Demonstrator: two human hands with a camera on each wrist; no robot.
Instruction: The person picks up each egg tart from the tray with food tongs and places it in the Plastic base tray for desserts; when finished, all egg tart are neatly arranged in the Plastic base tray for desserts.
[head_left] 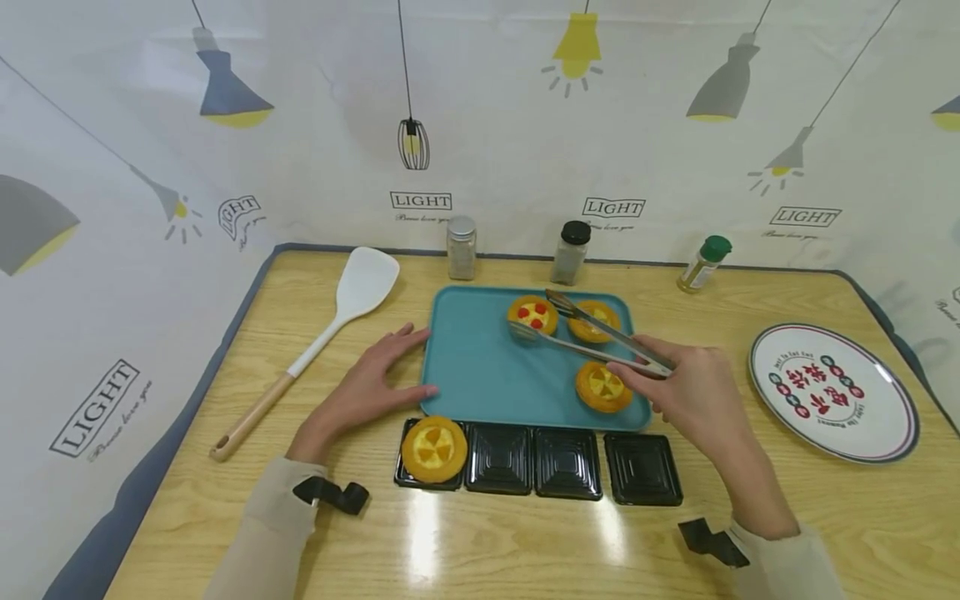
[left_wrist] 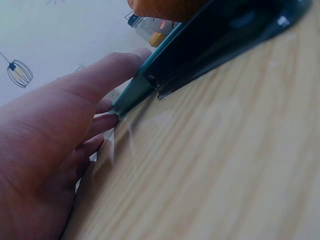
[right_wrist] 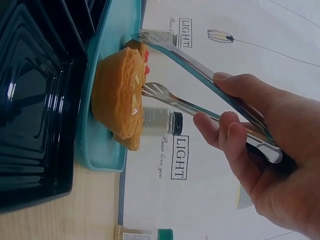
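My right hand (head_left: 701,392) grips metal tongs (head_left: 645,365), whose jaws are spread on either side of a tart with red topping (head_left: 534,315) on the teal tray (head_left: 480,358). Whether the tips touch that tart, I cannot tell. Two yellow-topped tarts are also on the tray: one tart (head_left: 592,323) beside the red one, partly behind the tongs, another tart (head_left: 604,387) nearer the front right. With fingers spread, my left hand (head_left: 367,379) touches the tray's left rim; in the left wrist view its thumb (left_wrist: 112,70) lies against the edge.
Black square plastic holders (head_left: 498,458) line the tray's front; the leftmost bears a tart (head_left: 434,450). A white spatula (head_left: 366,283) lies left, a patterned plate (head_left: 832,392) right. Behind stand a silver-capped jar (head_left: 461,248), a black-capped jar (head_left: 570,252) and a green-capped jar (head_left: 703,264).
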